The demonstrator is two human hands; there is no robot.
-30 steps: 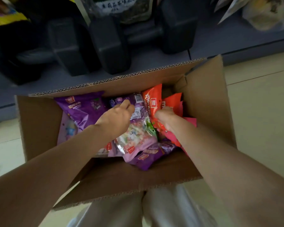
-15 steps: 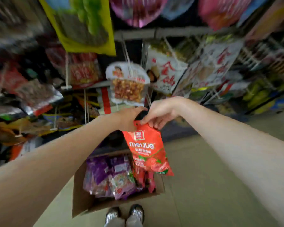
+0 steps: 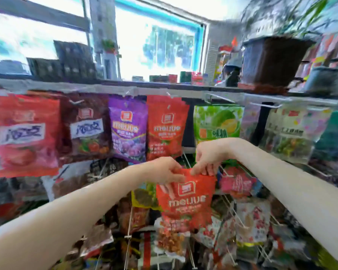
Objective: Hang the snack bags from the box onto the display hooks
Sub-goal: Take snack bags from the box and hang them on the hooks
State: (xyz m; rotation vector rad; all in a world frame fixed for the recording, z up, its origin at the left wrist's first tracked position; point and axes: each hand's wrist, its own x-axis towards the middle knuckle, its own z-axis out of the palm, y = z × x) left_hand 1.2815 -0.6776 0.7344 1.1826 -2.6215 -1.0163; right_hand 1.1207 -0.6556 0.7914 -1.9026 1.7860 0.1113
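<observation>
"Why did both hands pinch the top of the red bag (image 3: 184,199)?"

"The left hand (image 3: 164,170) and right hand (image 3: 208,158) held it flat below the matching hung bag (image 3: 165,127), probably to find its hook."

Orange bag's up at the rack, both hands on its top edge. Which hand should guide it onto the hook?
Right, probably. The right hand pinches the orange bag from above at its top edge; the left hand grips the top left corner, steadying. The hanging hole is not visible.
</observation>
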